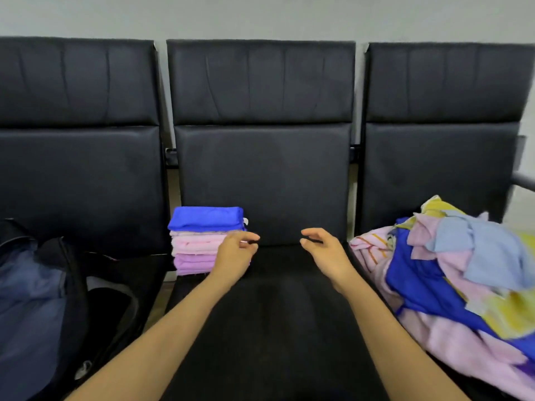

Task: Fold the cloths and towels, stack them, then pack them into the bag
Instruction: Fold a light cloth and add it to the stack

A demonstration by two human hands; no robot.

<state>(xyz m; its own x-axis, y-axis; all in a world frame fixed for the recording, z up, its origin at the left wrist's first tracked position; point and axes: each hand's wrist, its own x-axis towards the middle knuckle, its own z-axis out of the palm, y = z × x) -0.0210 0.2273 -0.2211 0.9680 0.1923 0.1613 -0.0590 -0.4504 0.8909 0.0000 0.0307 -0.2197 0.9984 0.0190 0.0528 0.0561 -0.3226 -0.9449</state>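
The pile (451,270) of unfolded cloths lies heaped on the right seat, a mix of pink, blue, yellow and pale blue. We judge the next cloth comes from here. It lies to the right of both our hands, and its long axis runs near to far along that seat.

Our right hand (327,253) is the nearer one, just beside the pile's far left edge and apart from it. Our left hand (234,256) is well apart from the pile, close against the stack (202,241); we cannot tell whether it touches.

Both hands hover over the middle seat (275,328), palms turned toward each other, fingers loosely curled and holding nothing.

The stack sits at that seat's far left corner, blue on top, pink and purple below. The dark bag (37,285) lies on the left seat.
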